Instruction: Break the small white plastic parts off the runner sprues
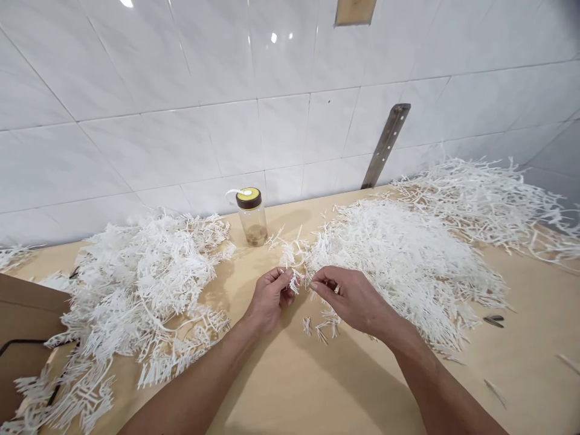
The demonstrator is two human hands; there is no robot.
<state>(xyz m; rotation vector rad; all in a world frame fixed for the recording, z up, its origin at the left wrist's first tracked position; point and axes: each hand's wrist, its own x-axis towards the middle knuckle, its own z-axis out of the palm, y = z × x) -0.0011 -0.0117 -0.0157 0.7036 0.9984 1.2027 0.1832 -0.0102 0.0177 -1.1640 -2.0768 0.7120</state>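
My left hand (270, 296) and my right hand (351, 298) meet over the middle of a wooden table (317, 386). Together they pinch a small white plastic branched piece (296, 279) between their fingertips. A large heap of the same white branched pieces (399, 254) lies just behind and right of my right hand. Another heap (136, 290) spreads to the left of my left hand. A few small broken-off bits (319, 329) lie on the table below my hands.
A clear jar with a brown and yellow lid (252, 215) stands at the back by the white tiled wall. A cardboard box (22, 326) sits at the left edge. A metal bracket (386, 145) leans on the wall. A dark small tool (493, 320) lies right.
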